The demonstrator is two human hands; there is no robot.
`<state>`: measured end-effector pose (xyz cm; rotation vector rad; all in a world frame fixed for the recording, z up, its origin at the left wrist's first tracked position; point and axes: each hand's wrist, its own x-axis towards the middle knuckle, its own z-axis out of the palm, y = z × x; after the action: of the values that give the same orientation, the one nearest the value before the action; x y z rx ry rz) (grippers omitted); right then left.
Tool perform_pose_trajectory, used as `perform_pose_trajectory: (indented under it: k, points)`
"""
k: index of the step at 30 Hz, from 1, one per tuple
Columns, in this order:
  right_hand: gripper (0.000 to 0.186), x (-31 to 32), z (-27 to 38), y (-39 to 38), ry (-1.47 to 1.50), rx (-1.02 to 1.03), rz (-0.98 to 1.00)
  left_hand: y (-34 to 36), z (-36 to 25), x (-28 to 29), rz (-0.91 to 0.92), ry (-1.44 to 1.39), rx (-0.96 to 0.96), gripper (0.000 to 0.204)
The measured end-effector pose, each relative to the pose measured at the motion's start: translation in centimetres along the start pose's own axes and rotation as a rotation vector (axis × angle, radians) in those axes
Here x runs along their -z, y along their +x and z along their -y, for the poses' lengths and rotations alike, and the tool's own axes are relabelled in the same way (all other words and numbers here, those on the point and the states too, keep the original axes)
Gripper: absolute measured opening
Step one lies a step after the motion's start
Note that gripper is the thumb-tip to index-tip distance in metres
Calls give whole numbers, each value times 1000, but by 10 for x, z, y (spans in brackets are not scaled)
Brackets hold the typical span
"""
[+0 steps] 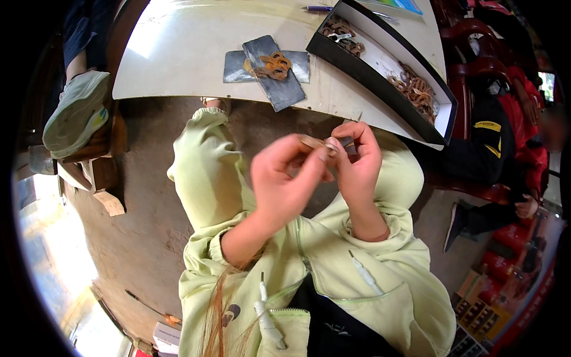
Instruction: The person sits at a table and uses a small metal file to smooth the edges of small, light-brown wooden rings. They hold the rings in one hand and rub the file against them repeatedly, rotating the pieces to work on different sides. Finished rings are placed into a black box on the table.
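Both my hands are raised over my lap, close to the table's near edge, fingertips meeting. My left hand [284, 178] pinches a small brown piece [310, 143], slightly blurred, its exact kind unclear. Against it, my right hand [360, 163] grips a small dark grey piece [348, 143] that resembles the sheets on the table. Two dark grey rectangular sheets [285, 94] lie crossed near the table edge, looking like sandpaper. On top of them rests a little heap of brown, ring-shaped pieces [275, 64].
A long black box [363, 69] with a white inside stands at the table's right, holding many brown pieces [416, 89]. A pen [317, 8] lies beyond it on the white table [178, 65]. Someone's shoe [77, 113] is at left; people sit at right.
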<state>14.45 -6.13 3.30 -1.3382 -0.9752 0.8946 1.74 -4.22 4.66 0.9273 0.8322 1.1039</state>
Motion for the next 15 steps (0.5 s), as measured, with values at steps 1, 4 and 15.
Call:
perform_pose_trajectory:
  k: [1,4,15]
  points:
    - [11,1,1,0,11,-69,-7,-3,3,-3,34,20,-13,10]
    - [14,6,-1,3,227,9,-18,1,1,0,-35,-74,18,11]
    - [17,0,0,-4,177,56,45,3,6,1,11,-4,10,8]
